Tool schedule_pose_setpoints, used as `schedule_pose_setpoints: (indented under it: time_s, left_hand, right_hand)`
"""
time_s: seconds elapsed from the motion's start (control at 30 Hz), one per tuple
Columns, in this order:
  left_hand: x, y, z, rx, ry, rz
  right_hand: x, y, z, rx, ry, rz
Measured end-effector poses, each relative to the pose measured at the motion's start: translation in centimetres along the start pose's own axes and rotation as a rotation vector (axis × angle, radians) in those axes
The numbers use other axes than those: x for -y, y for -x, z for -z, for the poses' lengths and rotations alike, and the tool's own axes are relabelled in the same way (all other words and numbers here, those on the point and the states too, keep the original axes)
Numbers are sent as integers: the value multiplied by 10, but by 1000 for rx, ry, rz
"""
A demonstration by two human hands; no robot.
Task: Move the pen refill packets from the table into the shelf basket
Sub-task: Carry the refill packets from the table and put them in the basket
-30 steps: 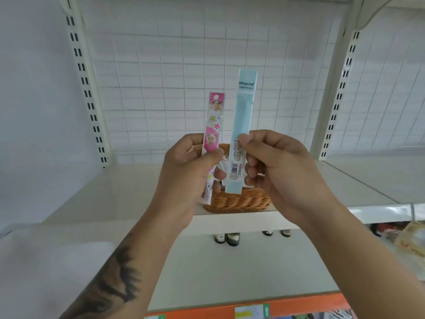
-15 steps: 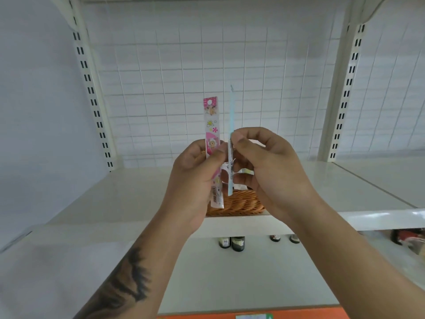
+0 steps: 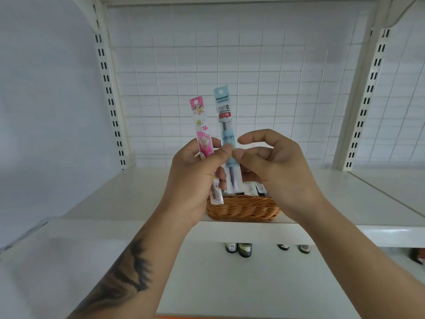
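Packets (image 3: pixel 226 125) above basket (image 3: pixel 243 208) on shelf (image 3: pixel 115 199)

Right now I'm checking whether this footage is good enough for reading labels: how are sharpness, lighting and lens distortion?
Head view: the blue packet is sharp enough to read its large print, the pink packet slightly softer; lighting is even and flat, without glare on either; wide-angle bending curves the shelf uprights at the edges; the bottles below are dim and blurred.

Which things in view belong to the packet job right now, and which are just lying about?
In the job:
- pink packet, gripped by left hand
- blue packet, pinched by both, right hand included
- wicker basket on the shelf

Lying about:
- bottles on the lower shelf
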State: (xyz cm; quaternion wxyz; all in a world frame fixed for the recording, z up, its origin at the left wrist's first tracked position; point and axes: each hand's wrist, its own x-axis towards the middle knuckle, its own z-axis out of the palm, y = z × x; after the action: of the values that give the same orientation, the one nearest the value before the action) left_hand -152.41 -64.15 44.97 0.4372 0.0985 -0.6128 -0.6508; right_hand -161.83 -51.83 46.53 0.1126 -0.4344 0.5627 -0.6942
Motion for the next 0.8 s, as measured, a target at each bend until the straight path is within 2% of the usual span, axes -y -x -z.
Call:
schedule_pose_setpoints:
  time_s: [0.1,0.27,0.43,0.57,0.7,0.8]
  left_hand:
    - [-7,1,6,1,13,42]
    - [-12,2,24,-135,80,148]
    - [-12,13,38,-125,106,168]
    - [-10,19,44,-126,64,190]
    - [-9,27,46,-131,39,197]
    - [-8,30,45,-116,16,199]
  right_hand:
    - [3,-5,-3,25,87,26]
    - [-11,-41,-10,-92,386,-54]
    - [-34,-60,-31,2,741,-127]
    - [-44,-67,-41,109,914,-165]
    - [-38,-56,-34,48,1041,-44]
    - [-29,-37,-27,-1,943,104]
